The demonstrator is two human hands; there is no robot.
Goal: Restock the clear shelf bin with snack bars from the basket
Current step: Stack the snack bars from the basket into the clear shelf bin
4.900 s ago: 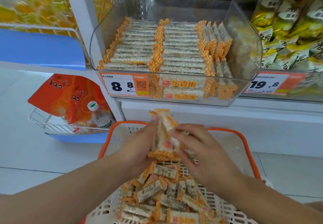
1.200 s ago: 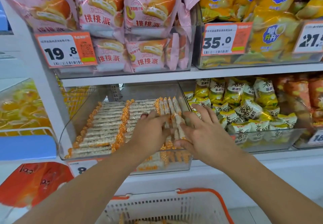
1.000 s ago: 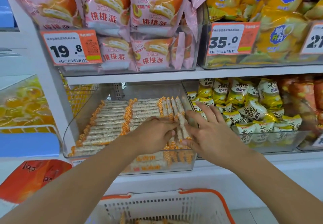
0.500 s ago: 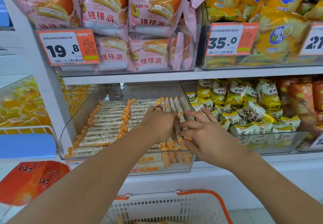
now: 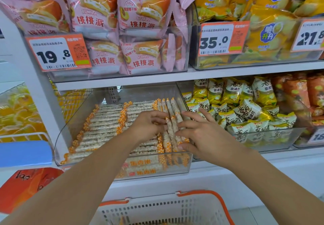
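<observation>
Quick count: two hands, the left hand (image 5: 149, 124) and the right hand (image 5: 201, 135), both over one clear shelf bin (image 5: 66, 133). Snack bars (image 5: 105, 124) sit in three columns, two flat and one on edge, too many to count exactly. One basket (image 5: 201, 205) below. Three price tags fully readable: 19.8 (image 5: 57, 53), 35.0 (image 5: 222, 38), 21.8 (image 5: 310, 35).

The clear plastic shelf bin (image 5: 70, 133) sits on the lower shelf, holding rows of wrapped rice snack bars (image 5: 105, 124) lying crosswise at left and middle, with more lying front to back at its right side. The left hand (image 5: 149, 124) and right hand (image 5: 201, 135) rest on that right-side group. Right of the bin stands a bin of small yellow-and-white packets (image 5: 245, 112). Above, pink cake packs (image 5: 140, 56) fill the upper shelf. Below and in front stands the orange-rimmed white plastic basket (image 5: 201, 194).
</observation>
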